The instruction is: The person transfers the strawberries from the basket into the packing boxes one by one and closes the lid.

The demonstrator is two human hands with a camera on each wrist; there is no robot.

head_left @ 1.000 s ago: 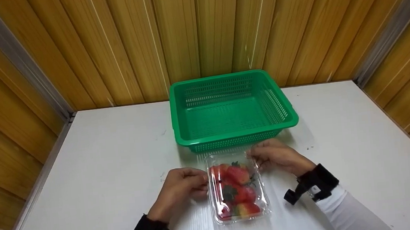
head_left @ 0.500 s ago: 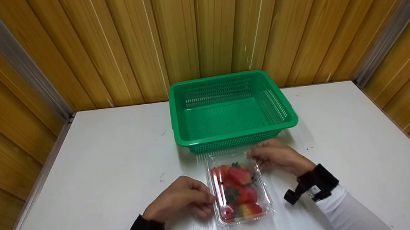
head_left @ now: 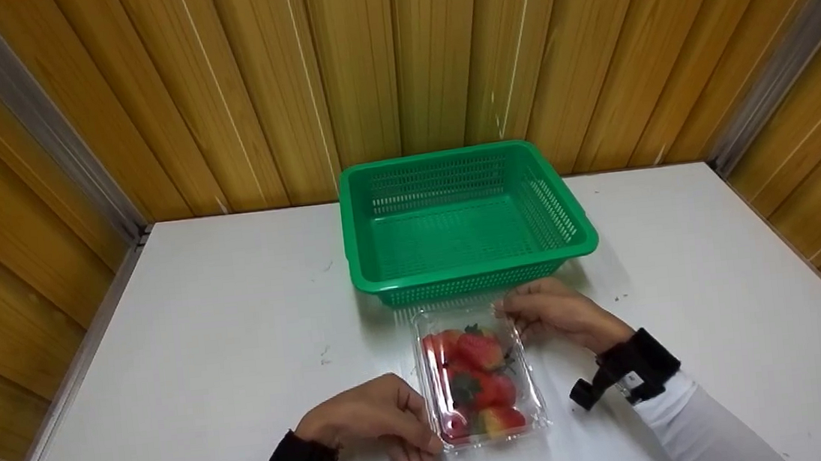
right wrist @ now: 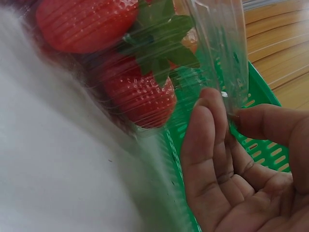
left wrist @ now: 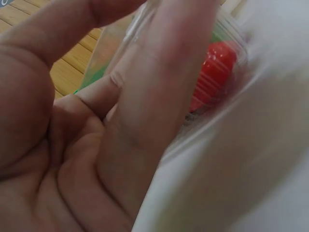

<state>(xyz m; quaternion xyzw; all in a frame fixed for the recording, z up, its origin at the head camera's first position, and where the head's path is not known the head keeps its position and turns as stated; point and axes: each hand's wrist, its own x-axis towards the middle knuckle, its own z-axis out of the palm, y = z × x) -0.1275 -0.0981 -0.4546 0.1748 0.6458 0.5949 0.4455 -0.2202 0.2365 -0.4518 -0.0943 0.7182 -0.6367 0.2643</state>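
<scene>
Head view: my left hand [head_left: 372, 422] curls its fingers against the near-left corner of the strawberry box [head_left: 479, 378] on the table [head_left: 204, 356]; my right hand [head_left: 558, 314] pinches its far-right corner, beside the green basket [head_left: 462, 218].

Even, bright overhead light; soft shadow under the basket [head_left: 454, 215]. Glare streaks on the plastic box [head_left: 479, 382]. Head view bends at edges; wrist views blurred close-up.

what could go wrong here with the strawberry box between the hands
The right hand pinches only the thin far corner of the clear strawberry box, so the plastic may buckle or slip. The left hand grips the near left edge; uneven pulling might tip the strawberries. The green basket sits close behind and could be bumped.
</scene>
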